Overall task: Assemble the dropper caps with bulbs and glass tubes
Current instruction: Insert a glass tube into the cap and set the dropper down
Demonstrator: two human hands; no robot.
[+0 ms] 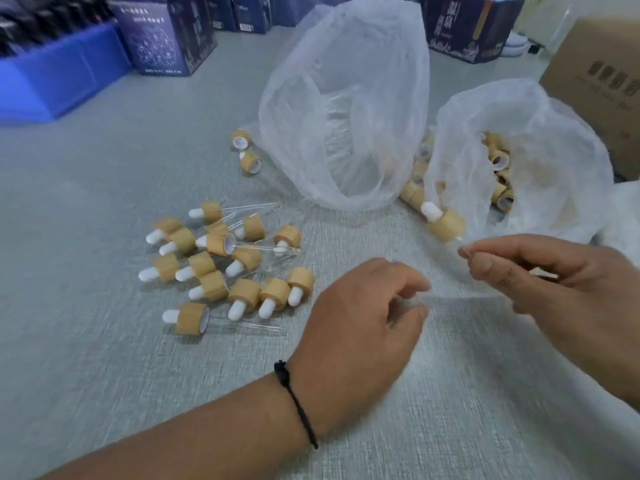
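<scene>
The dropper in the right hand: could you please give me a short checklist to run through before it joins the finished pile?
1. Right hand pinches the glass tube: ok.
2. Held dropper has cap and white bulb on: ok.
3. Tube seated fully in its cap: cannot tell, blurred.
4. Left hand free, holding nothing: cannot tell, fingers curled and blurred.
5. Finished pile lies on the table to the left, apart from both bags: ok.
6. Bag of caps open: ok.

Clear glass tube point(462, 242) pinched by right hand point(540, 271): nearly invisible, length indeterminate. Left hand point(360, 317) fingertips motion-blurred; contents indeterminate. Translucent white plastic bag point(346, 98) veils contents. Brown cardboard box point(595, 81) cut off at right edge.
</scene>
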